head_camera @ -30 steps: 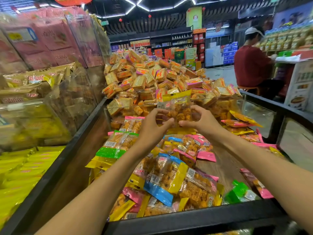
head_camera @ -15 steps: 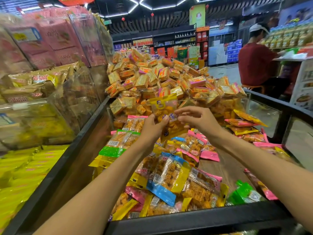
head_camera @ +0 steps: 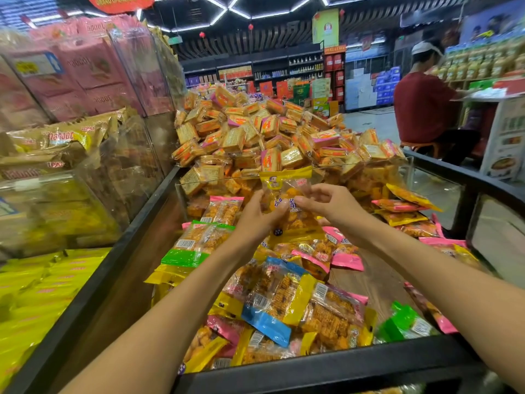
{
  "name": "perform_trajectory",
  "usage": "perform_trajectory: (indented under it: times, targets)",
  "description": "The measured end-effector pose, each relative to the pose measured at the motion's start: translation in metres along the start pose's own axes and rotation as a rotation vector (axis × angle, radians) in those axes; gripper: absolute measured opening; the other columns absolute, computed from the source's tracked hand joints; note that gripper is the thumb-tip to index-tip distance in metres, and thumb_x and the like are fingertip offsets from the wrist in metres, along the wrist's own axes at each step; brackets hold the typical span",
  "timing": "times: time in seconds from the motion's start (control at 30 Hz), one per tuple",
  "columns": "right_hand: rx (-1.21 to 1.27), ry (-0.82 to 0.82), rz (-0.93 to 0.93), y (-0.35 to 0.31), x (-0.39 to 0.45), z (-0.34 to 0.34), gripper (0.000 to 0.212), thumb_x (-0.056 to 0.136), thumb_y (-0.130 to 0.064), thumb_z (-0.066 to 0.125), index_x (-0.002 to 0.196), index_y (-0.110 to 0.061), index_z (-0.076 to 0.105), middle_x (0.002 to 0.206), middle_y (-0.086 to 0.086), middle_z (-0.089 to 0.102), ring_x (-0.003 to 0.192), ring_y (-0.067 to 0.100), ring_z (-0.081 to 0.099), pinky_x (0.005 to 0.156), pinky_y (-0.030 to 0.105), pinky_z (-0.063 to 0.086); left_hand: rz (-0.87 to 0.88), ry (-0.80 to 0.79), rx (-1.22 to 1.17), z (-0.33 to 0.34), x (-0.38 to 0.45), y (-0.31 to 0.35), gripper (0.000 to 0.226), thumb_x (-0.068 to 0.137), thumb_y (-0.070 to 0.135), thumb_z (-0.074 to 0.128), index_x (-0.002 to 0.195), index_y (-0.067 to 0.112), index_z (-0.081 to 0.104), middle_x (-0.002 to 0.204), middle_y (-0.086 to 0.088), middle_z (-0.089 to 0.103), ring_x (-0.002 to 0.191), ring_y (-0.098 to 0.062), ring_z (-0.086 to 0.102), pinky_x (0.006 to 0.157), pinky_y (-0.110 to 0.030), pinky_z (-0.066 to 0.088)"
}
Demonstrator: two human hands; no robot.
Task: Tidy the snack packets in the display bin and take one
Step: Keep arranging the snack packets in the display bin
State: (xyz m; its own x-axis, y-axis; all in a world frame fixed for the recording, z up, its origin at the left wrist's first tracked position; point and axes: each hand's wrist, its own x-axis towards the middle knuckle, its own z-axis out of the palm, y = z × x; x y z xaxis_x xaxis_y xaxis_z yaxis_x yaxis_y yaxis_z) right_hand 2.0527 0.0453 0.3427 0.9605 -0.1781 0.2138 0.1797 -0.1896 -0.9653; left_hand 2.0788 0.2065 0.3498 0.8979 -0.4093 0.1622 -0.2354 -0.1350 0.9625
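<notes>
Bin (head_camera: 326, 362): black-rimmed, holding loose packets (head_camera: 279, 302) before you.
Yellow packet (head_camera: 289, 203): upright above the bin at 12 o'clock.
Your left hand (head_camera: 257, 218): fingers pinching its left side.
Your right hand (head_camera: 333, 206): thumb and forefinger pinching its right side, other fingers spread.

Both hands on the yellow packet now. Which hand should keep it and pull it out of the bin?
Probably left. The left hand wraps the yellow packet along its side, while the right hand only pinches it with fingertips. The right could let go and straighten the loose packets on its side of the bin.
</notes>
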Motion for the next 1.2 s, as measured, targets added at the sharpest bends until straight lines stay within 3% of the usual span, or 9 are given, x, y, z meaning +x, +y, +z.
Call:
perform_trajectory:
  times: [0.1,0.2,0.37,0.43,0.53,0.77,0.87,1.03,1.2]
  targets:
    - [0.005,0.018,-0.020,0.001,-0.001,0.000,0.024,0.081,-0.031,0.072,0.101,-0.020,0.063,0.098,0.011,0.063,0.091,0.021,0.061,0.074,0.038,0.050,0.034,0.062,0.085,0.001,0.000,-0.003,0.080,0.085,0.028,0.068,0.148,0.023,0.021,0.146,-0.007,0.034,0.122,-0.017,0.042,0.090,-0.029,0.039]
    - [-0.022,0.014,0.006,-0.001,-0.002,0.001,0.027,0.083,-0.036,0.069,0.105,-0.023,0.061,0.103,0.003,0.062,0.094,0.013,0.058,0.070,0.030,0.049,0.060,0.088,0.086,0.002,0.000,-0.007,0.085,0.081,0.024,0.073,0.148,0.025,0.020,0.151,-0.011,0.029,0.135,-0.025,0.035,0.098,-0.033,0.037]
    - [-0.023,0.001,0.004,-0.004,-0.007,-0.001,0.019,0.086,-0.031,0.067,0.101,-0.020,0.062,0.097,0.019,0.060,0.084,0.020,0.052,0.055,0.023,0.040,0.074,0.100,0.133,0.005,-0.003,-0.010,0.084,0.082,0.024,0.072,0.149,0.024,0.021,0.152,-0.007,0.027,0.136,-0.021,0.033,0.097,-0.028,0.035]
    - [-0.029,-0.004,0.029,-0.002,-0.005,-0.002,0.026,0.085,-0.029,0.068,0.106,-0.014,0.062,0.103,0.025,0.061,0.084,0.019,0.054,0.056,0.022,0.043,0.073,0.115,0.157,0.005,-0.003,-0.011,0.082,0.083,0.023,0.071,0.148,0.023,0.022,0.152,-0.005,0.028,0.135,-0.018,0.034,0.094,-0.026,0.038]
    - [0.008,0.033,0.088,-0.001,-0.002,-0.010,0.052,0.085,-0.028,0.069,0.127,-0.004,0.051,0.102,0.011,0.062,0.080,0.012,0.061,0.065,0.022,0.052,0.024,0.169,0.176,0.004,-0.002,-0.015,0.079,0.084,0.019,0.070,0.148,0.021,0.023,0.149,-0.006,0.031,0.131,-0.017,0.035,0.088,-0.025,0.037]
    - [0.015,0.302,0.137,-0.008,0.015,-0.062,0.033,0.093,-0.009,0.057,0.125,-0.001,0.055,0.106,0.012,0.062,0.077,0.018,0.062,0.065,0.024,0.051,-0.135,0.168,0.360,0.013,0.035,-0.030,0.075,0.086,0.013,0.068,0.147,0.013,0.025,0.149,-0.009,0.034,0.132,-0.027,0.037,0.098,-0.033,0.038]
    - [-0.080,0.304,0.118,-0.011,0.010,-0.085,0.027,0.092,-0.008,0.056,0.119,-0.006,0.056,0.108,0.012,0.062,0.083,0.021,0.063,0.071,0.030,0.052,-0.225,0.136,0.462,0.025,0.055,-0.044,0.061,0.087,0.013,0.067,0.138,0.004,0.035,0.140,-0.018,0.045,0.124,-0.032,0.046,0.100,-0.040,0.043]
    - [-0.262,0.328,0.100,0.006,-0.011,-0.135,0.018,0.090,-0.009,0.059,0.106,-0.014,0.057,0.110,0.012,0.061,0.089,0.025,0.065,0.081,0.038,0.053,-0.334,0.114,0.788,0.037,0.069,-0.065,0.012,0.090,0.008,0.059,0.093,-0.003,0.056,0.114,-0.027,0.060,0.099,-0.029,0.058,0.078,-0.040,0.045]
    - [-0.495,0.297,0.079,0.020,-0.027,-0.168,0.022,0.091,-0.015,0.060,0.113,-0.014,0.059,0.103,0.005,0.060,0.082,0.013,0.058,0.059,0.023,0.043,-0.365,0.112,0.976,0.042,0.069,-0.068,0.009,0.092,0.009,0.054,0.093,0.001,0.050,0.106,-0.025,0.056,0.099,-0.031,0.055,0.086,-0.040,0.046]
